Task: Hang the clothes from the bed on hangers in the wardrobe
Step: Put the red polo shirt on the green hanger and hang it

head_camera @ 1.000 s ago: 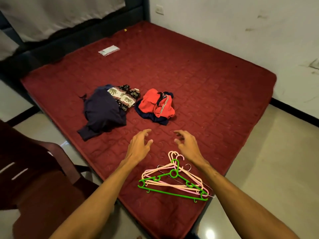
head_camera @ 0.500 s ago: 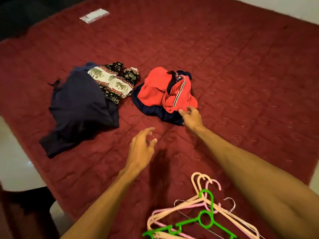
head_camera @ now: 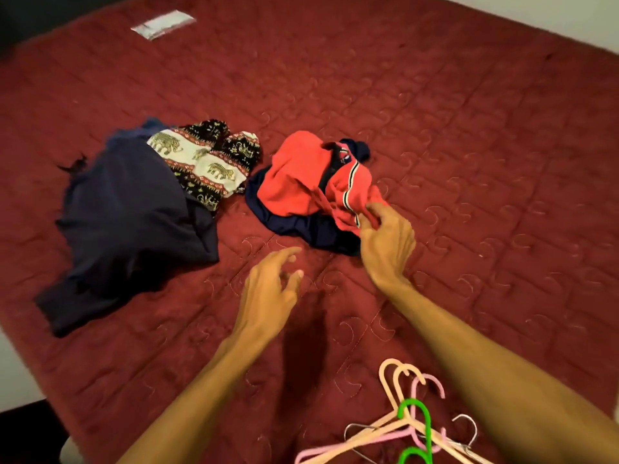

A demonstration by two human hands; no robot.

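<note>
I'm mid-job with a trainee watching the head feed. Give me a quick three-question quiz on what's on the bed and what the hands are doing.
1. True or false: the right hand pinches the red top.
2. Fill in: the left hand hovers over the bed holding ____.
3. The pile of hangers lies: A) on the red top; B) on the bed by the right forearm; C) in the left hand.
Key: 1 true; 2 nothing; 3 B.
</note>
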